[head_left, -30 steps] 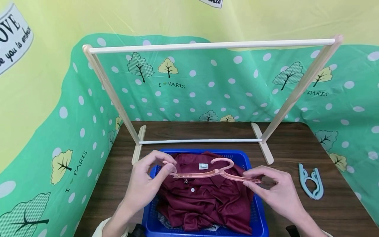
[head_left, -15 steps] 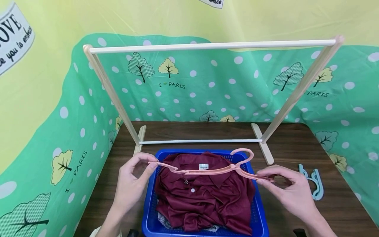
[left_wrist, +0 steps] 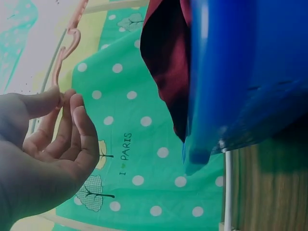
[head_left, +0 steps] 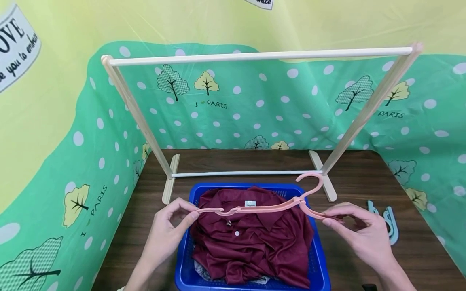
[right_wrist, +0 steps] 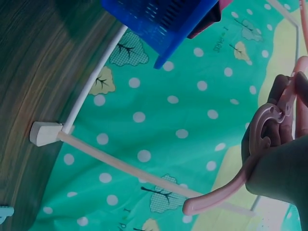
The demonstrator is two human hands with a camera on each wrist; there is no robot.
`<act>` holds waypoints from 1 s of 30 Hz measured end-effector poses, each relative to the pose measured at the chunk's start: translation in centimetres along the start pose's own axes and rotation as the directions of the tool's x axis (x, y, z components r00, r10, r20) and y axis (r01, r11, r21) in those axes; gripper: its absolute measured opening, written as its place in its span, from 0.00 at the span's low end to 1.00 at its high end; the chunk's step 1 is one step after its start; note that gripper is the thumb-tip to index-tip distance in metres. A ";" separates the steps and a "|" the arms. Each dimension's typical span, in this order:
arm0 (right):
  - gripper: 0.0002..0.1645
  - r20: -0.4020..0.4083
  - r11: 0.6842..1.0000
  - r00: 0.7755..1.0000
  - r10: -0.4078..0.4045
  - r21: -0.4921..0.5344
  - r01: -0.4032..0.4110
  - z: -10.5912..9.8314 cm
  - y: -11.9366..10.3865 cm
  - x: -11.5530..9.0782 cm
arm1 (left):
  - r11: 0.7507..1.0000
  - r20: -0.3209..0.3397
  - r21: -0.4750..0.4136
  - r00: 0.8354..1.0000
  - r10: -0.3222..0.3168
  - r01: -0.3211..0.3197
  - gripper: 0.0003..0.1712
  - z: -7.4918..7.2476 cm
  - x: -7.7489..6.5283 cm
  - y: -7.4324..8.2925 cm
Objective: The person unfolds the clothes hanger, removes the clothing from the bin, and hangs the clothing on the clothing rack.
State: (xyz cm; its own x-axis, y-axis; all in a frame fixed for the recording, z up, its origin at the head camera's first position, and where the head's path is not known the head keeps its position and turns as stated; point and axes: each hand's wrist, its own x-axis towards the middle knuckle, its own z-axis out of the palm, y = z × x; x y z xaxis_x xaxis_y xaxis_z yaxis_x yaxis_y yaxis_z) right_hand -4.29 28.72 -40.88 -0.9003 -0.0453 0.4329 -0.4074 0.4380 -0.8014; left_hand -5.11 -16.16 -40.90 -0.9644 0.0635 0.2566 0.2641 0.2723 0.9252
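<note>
Over the laundry basket, both hands hold a pink folding clothes hanger (head_left: pixel 269 208) between them, its hook pointing up near the right side. My left hand (head_left: pixel 169 226) pinches the tip of its stretched-out left arm with thumb and fingertips, which the left wrist view (left_wrist: pixel 57 144) confirms. On the other side my right hand (head_left: pixel 364 232) grips the hanger's right arm, shown curving past the fingers in the right wrist view. A maroon shirt (head_left: pixel 251 250) with a collar label and a white button lies crumpled in the blue basket (head_left: pixel 324 258) below.
Behind the basket stands a wooden drying rack (head_left: pixel 255 56) with a white top rail and a low crossbar. A light blue folded hanger (head_left: pixel 392 226) lies on the brown table (head_left: pixel 411 258) at the right, partly covered by my right hand. Patterned green and yellow cloth (head_left: pixel 236 121) surrounds the table.
My hands have moved farther apart, and the pink hanger's left arm now reaches out longer. The hook has shifted right and up. The right hand now overlaps part of the blue hanger.
</note>
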 end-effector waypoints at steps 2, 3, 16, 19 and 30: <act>0.23 0.006 1.000 1.000 -0.003 -0.023 0.003 0.0 0.0 -0.1 | 1.000 0.012 0.020 1.000 -0.003 0.003 0.01 -0.1 0.0 0.0; 0.23 0.010 0.999 1.000 -0.006 -0.036 0.006 0.1 0.0 -0.1 | 1.000 0.020 0.026 1.000 -0.004 0.004 0.02 -0.1 0.0 0.0; 0.23 0.065 0.999 0.998 -0.001 -0.040 0.004 0.2 -0.4 0.2 | 0.991 0.151 0.125 0.988 0.036 -0.055 0.08 0.0 0.1 0.2; 0.25 0.097 0.999 0.994 -0.040 -0.014 0.042 0.3 -0.5 0.5 | 0.988 0.222 0.129 0.974 0.050 -0.080 0.10 0.4 0.2 0.2; 0.29 0.148 0.991 0.982 -0.117 -0.040 0.124 0.8 -1.2 0.9 | 0.974 0.190 0.131 0.969 0.157 -0.183 0.08 1.9 0.1 0.3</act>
State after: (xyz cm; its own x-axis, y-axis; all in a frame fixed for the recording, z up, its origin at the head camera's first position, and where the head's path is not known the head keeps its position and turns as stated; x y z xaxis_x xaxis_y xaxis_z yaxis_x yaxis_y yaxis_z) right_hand -4.76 27.46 -39.84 -0.8591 -0.2285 0.4579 -0.5096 0.4649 -0.7240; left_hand -5.11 -14.28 -41.11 -0.8955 0.2865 0.3406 0.4324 0.3791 0.8181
